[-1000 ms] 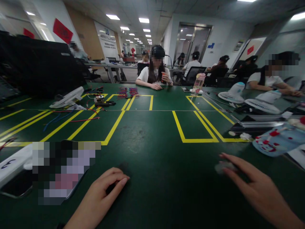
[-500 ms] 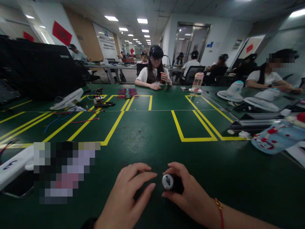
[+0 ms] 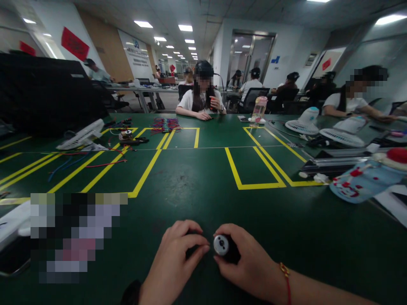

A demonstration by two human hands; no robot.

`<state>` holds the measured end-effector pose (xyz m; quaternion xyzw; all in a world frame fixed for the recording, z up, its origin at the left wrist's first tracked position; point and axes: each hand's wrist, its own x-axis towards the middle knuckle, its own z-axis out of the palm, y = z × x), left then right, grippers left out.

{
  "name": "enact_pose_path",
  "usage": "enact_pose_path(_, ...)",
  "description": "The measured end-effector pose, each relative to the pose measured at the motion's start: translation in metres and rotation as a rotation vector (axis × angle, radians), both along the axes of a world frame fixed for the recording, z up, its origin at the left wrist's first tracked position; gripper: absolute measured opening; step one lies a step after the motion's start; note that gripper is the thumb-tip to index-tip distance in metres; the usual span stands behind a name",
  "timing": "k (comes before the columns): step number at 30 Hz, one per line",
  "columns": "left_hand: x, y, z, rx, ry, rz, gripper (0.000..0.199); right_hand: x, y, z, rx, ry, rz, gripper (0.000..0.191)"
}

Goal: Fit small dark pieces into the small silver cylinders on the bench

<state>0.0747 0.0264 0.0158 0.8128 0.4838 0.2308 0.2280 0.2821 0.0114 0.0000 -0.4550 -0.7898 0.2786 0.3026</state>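
Observation:
My right hand (image 3: 243,252) is wrapped round a dark cylinder with a round silver end (image 3: 221,245). That end faces me and shows small dark holes. Just left of it is my left hand (image 3: 181,254), its thumb and forefinger tips pinched together. Whether anything tiny sits in that pinch I cannot make out. A narrow gap separates the left fingertips from the silver end. Both hands are over the near part of the green table (image 3: 187,203).
Blurred-out items and a white device (image 3: 14,220) lie at near left. A blue patterned bag (image 3: 356,182), metal profiles (image 3: 337,159) and white fans (image 3: 305,120) are to the right. Wires (image 3: 167,125) and a white fan (image 3: 81,133) lie further left. A person (image 3: 200,93) sits opposite.
My left thumb and forefinger, apart before, have come together. The cylinder's silver end has turned, and its dark holes now sit differently. The whole view has shifted slightly.

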Motion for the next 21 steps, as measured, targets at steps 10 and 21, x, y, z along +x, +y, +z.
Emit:
enact_pose_path(10,-0.049,-0.006,0.001,-0.093,-0.044,0.062,0.019,0.097,0.002,0.01,0.062,-0.129,-0.354,0.044)
enact_pose_path(21,-0.094,-0.008,-0.015,-0.151,-0.029,0.099,0.023,0.228,-0.02,0.005,0.324,-0.677,-0.981,0.065)
